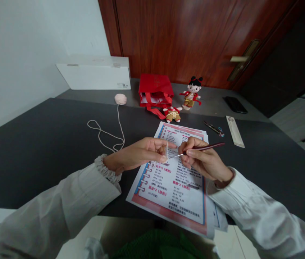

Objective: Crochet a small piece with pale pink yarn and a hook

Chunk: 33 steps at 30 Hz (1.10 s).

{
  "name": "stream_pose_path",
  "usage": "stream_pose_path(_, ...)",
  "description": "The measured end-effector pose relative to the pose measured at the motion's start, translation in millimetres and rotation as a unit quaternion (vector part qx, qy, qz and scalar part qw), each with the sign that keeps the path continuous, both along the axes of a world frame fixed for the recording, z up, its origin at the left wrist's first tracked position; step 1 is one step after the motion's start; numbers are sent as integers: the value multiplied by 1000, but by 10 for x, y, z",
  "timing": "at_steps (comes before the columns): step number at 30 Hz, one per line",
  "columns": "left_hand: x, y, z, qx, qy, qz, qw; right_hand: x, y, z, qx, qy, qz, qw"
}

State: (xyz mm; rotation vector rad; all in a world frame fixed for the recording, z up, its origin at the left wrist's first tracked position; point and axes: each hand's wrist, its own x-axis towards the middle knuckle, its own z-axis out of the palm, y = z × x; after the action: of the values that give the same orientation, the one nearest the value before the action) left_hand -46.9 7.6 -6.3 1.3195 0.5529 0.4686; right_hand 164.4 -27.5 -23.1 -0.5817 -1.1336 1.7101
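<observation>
My left hand is closed, thumb and fingers pinching pale pink yarn, with a strand running upright over the raised index finger. Any stitches at its fingertips are too small to make out. In my right hand is a crochet hook with a dark red handle, gripped like a pen. Its thin metal shaft points left and reaches the left fingertips. Both hands hover over printed pattern sheets. From behind my left wrist the yarn loops over the table to a small pink ball.
Along the back stand a white box, a red gift bag and a crocheted doll. A headless doll body lies before the bag. To the right are small tools, a flat white packet and a black phone-like object.
</observation>
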Motion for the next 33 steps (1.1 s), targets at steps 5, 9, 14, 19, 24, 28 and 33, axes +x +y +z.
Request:
stream_pose_path(5,134,-102,-32,150,34,157,975,-147,-16,-39,-90,52,-50,993)
stream_pose_path(9,184,-133,-78,177,37,185,966,-234,-34,-64,-104,67,-93,988)
stream_pose_path(14,180,-131,-43,135,40,178,974,-187,-23,-45,-76,49,-78,993)
stream_pose_path(19,167,-101,-32,134,36,184,973,-92,-15,-55,38,-38,-131,990)
stream_pose_path(24,164,-85,-60,146,45,186,971,-81,-42,-105,129,-90,-153,975)
stream_pose_path(28,166,-95,-60,127,40,190,973,-103,-80,-115,177,-120,-179,960)
stream_pose_path(33,154,-99,-62,158,57,196,966,-110,-140,-106,245,-217,-204,923)
